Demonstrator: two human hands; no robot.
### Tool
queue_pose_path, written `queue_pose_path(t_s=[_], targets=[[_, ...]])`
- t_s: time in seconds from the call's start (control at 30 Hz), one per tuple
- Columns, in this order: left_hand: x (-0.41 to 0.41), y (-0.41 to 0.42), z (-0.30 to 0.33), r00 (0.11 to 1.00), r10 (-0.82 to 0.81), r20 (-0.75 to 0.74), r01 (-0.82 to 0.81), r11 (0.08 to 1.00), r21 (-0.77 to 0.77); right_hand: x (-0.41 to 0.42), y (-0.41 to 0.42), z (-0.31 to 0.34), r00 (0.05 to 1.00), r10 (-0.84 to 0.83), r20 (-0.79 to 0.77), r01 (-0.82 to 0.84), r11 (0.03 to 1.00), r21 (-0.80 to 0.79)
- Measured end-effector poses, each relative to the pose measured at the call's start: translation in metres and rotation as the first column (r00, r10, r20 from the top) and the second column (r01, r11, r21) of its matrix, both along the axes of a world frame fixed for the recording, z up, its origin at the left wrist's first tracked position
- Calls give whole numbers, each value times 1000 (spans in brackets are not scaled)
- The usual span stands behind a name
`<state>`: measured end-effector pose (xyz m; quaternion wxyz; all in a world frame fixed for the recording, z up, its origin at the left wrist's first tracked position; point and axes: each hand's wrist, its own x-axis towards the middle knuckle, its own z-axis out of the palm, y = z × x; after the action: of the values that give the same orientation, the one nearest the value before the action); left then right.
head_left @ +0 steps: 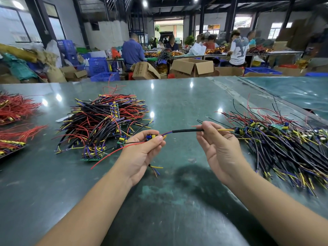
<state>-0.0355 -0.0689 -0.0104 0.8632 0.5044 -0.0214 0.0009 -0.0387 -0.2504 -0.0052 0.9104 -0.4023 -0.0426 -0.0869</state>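
Left hand (142, 153) grips a small blue-and-yellow wired circuit module (150, 137); right hand (218, 148) pinches the black tubular sleeve (186, 130). Overpulling could tear soldered leads.

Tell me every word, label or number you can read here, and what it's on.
"Y": big dark letter on a white T-shirt; the rest of its print is blurred.
Cardboard box: dark print, too blurred to read.
Blue crate: white marks, too blurred to read.
Held circuit board and black tubing: no print visible.
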Motion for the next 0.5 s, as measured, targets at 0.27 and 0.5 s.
queue_pose_path(t_s=[0.27,0.5], targets=[[-3,-4,-1,998,-60,-29,60,998,27,-3,-2,2,1000,-6,10,6,1000,-25],[-7,-7,0,992,-122,-17,123,989,79,-8,5,-2,997,70,34,-55,942,-330]])
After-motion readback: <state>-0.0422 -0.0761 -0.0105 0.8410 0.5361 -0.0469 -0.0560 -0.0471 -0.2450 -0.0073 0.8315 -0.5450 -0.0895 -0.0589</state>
